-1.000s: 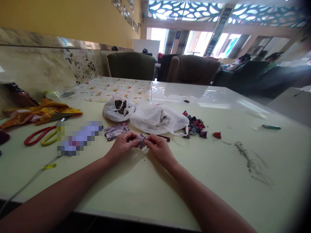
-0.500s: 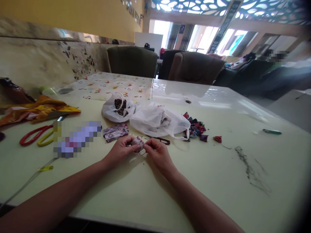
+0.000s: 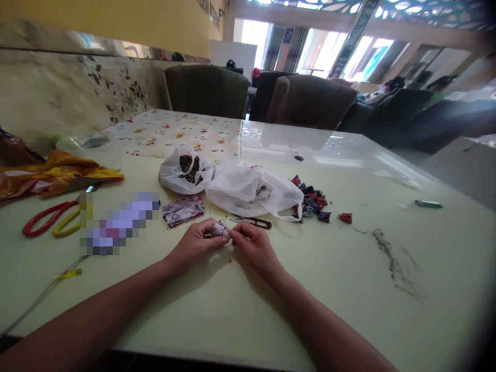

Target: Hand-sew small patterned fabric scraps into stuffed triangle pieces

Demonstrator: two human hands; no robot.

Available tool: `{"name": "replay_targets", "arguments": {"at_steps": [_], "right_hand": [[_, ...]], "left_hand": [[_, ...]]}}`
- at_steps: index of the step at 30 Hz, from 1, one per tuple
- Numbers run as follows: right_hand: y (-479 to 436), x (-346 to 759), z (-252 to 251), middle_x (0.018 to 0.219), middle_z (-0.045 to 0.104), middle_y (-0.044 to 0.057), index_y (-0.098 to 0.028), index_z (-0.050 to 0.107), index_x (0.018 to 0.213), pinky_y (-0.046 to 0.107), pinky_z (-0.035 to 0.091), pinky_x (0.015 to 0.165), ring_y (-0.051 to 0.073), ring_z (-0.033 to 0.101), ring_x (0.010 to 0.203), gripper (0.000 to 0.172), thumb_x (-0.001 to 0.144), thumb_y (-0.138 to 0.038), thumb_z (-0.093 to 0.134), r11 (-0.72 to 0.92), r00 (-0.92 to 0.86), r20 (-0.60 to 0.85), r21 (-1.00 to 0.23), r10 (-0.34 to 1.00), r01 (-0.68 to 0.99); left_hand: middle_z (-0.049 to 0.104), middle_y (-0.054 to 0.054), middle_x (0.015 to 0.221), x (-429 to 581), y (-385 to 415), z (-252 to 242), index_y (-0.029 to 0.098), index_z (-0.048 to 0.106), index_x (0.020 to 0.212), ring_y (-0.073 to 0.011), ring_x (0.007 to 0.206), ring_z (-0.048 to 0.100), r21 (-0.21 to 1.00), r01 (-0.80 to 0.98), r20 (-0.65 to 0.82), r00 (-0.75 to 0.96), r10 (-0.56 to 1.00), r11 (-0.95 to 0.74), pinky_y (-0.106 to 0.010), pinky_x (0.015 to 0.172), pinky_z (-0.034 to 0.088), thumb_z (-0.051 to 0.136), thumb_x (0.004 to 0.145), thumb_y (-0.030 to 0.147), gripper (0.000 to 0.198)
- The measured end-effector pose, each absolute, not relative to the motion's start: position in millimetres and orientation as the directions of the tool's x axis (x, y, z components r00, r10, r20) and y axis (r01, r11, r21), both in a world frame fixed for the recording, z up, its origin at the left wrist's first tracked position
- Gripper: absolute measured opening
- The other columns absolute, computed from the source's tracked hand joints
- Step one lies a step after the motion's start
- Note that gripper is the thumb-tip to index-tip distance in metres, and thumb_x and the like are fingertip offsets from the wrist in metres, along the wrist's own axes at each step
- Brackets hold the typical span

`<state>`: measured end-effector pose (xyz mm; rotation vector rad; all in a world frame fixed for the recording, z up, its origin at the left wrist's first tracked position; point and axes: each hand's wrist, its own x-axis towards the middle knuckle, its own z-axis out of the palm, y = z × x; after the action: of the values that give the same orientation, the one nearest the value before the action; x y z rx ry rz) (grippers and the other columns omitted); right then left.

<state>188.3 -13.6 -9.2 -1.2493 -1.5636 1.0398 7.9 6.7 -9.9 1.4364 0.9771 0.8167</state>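
A small pale patterned cloth piece (image 3: 220, 229) is pinched in my left hand (image 3: 197, 239) above the table. My right hand (image 3: 251, 242) has its thumb and fingertips pressed together at the right end of that piece; anything between them is too small to make out. Dark thread hangs just below the fingertips. Behind my right hand lies a small dark red thread snipper (image 3: 256, 222). A stack of patterned cloth (image 3: 183, 210) rests beyond my left hand. Farther back are a white bag of dark grains (image 3: 189, 170) and a crumpled white plastic bag (image 3: 248, 194).
Small coloured cloth pieces (image 3: 313, 201) lie right of the bags, with tangled thread (image 3: 391, 261) and a green tool (image 3: 428, 204) farther right. Red- and yellow-handled scissors (image 3: 46, 219), orange cloth (image 3: 65, 173) and a cable (image 3: 42, 294) are left.
The cloth piece has turned a little in my fingers and looks rounder. Both hands stay close together. The whole view has shifted slightly.
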Motion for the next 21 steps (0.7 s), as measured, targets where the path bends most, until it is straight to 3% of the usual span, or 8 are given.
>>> {"name": "replay_targets", "arguments": {"at_steps": [6,12,17,21], "right_hand": [[-13,190,-8,0.064,0.059,0.0,-0.019,0.059,0.067,0.025,0.038,0.063,0.013,0.053,0.064,0.024,0.087,-0.031,0.056,0.251,-0.18,0.2,-0.911,0.963,0.326],[-5,204,-7,0.071,0.058,0.001,-0.019,0.059,0.074,0.027,0.04,0.066,0.015,0.052,0.068,0.02,0.088,-0.032,0.054,0.277,0.041,0.316,-0.882,0.948,0.38],[-4,213,2,0.087,0.06,0.006,-0.019,0.062,0.077,0.029,0.041,0.074,0.02,0.055,0.087,0.013,0.084,-0.028,0.057,0.322,0.161,0.464,-0.788,0.871,0.525],[-3,220,8,0.066,0.056,0.001,-0.02,0.059,0.072,0.028,0.034,0.062,0.016,0.049,0.065,0.017,0.086,-0.03,0.055,0.242,0.143,0.373,-0.803,0.917,0.544]], "left_hand": [[0.065,-0.002,0.074,9,6,-10,0.016,0.069,0.081,-0.0149,0.068,0.058,0.995,0.097,-0.05,0.364,0.93,0.015,-0.026,0.065,0.045,0.076,0.074,0.039,0.025],[0.067,-0.002,0.079,5,12,-8,0.017,0.071,0.079,-0.0159,0.076,0.06,1.0,-0.013,-0.022,0.269,0.963,0.027,-0.03,0.079,0.051,0.08,0.069,0.038,0.025],[0.064,-0.001,0.077,7,11,-7,0.017,0.07,0.078,-0.0149,0.072,0.06,0.993,-0.026,-0.101,0.362,0.927,0.118,-0.03,0.076,0.054,0.081,0.067,0.038,0.026],[0.062,0.0,0.075,9,8,-8,0.017,0.066,0.075,-0.0146,0.072,0.06,0.981,-0.069,-0.14,0.391,0.91,0.18,-0.029,0.074,0.054,0.078,0.067,0.033,0.022]]}}
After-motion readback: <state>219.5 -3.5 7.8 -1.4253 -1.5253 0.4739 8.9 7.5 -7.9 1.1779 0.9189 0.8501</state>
